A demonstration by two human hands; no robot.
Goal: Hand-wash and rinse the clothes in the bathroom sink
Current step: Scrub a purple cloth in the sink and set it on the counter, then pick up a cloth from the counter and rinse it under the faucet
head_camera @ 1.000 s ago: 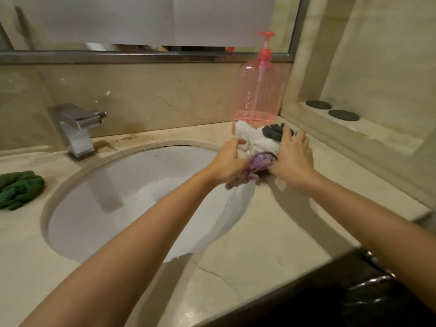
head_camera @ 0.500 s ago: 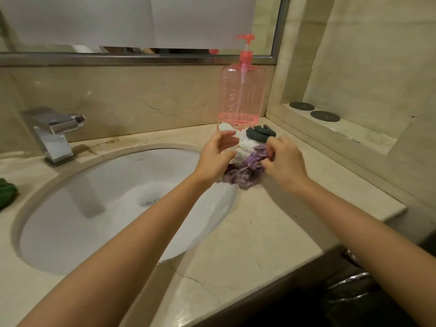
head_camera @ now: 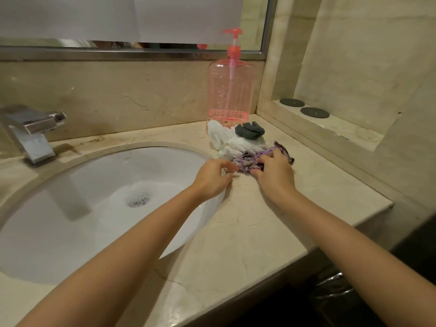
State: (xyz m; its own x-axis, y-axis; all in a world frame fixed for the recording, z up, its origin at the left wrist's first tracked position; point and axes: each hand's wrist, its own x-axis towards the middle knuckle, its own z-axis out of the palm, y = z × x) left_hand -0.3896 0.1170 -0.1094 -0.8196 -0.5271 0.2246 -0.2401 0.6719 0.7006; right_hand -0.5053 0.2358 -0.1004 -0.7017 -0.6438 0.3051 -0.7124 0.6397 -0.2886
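Right of centre in the frame, a crumpled purple patterned garment (head_camera: 253, 159) lies on the counter (head_camera: 259, 232); the right hand (head_camera: 274, 172) grips it with curled fingers, and the left hand (head_camera: 213, 178) pinches its edge.

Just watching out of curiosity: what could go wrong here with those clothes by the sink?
The purple garment lies at the sink rim; it might slip into the foamy basin. The pink pump bottle stands right behind the white cloth, so tugging the pile could tip it.
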